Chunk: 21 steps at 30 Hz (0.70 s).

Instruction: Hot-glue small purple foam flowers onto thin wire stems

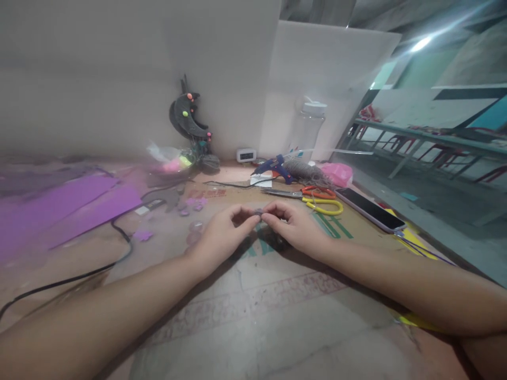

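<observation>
Over the middle of the table my left hand [225, 227] and my right hand [291, 224] meet fingertip to fingertip. Both are closed in a pinch on one small purplish piece [259, 211]. Most of that piece is covered by the fingers, so its exact shape cannot be made out. Left of my left hand lie purple flower-shaped cutouts [196, 203], and one more cutout [143, 235] sits nearer the cable. Small round translucent pieces [195, 227] rest right beside my left wrist. Beyond my right hand are scissors [322, 206] with orange and yellow handles.
A blue glue gun [277, 168], grey yarn [303, 171] and a clear bottle [311, 124] stand at the back. A phone [370, 210] lies at right. Purple sheets [91, 203] and a black cable [79, 275] occupy the left. A dark crescent ornament [188, 116] stands against the white board.
</observation>
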Motion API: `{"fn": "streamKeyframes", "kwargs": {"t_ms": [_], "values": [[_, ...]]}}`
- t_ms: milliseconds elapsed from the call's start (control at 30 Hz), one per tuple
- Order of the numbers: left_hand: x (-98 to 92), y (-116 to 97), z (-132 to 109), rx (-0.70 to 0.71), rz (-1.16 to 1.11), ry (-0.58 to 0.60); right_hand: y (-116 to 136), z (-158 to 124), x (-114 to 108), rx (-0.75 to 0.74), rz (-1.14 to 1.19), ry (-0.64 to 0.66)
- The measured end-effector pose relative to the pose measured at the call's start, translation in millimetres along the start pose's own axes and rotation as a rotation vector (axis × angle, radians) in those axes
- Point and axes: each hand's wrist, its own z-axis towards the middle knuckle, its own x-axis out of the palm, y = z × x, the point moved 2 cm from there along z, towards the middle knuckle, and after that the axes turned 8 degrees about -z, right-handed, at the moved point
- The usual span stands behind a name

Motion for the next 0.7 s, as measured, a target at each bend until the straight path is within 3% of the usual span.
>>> {"fn": "streamKeyframes", "kwargs": {"t_ms": [100,233,300,433,567,700], "values": [[-0.9,1,0,-0.019,0.004,-0.027,-2,6,-8,-0.037,0.038,-0.031],[-2.5,6,1,-0.035,-0.004,-0.064,-20,26,-39,-0.071,0.017,-0.282],[-2.6,7,2,-0.047,-0.003,-0.058,-33,36,-50,-0.045,-0.082,-0.338],[-2.0,7,2,-0.047,0.013,-0.036,-49,42,-43,-0.07,-0.264,-0.127],[-0.6,4,0,-0.042,-0.001,-0.004,-46,34,-25,-0.299,-0.515,0.088],[-0.2,4,0,-0.044,-0.003,0.001,-49,30,-17,-0.437,-0.648,0.125]]}}
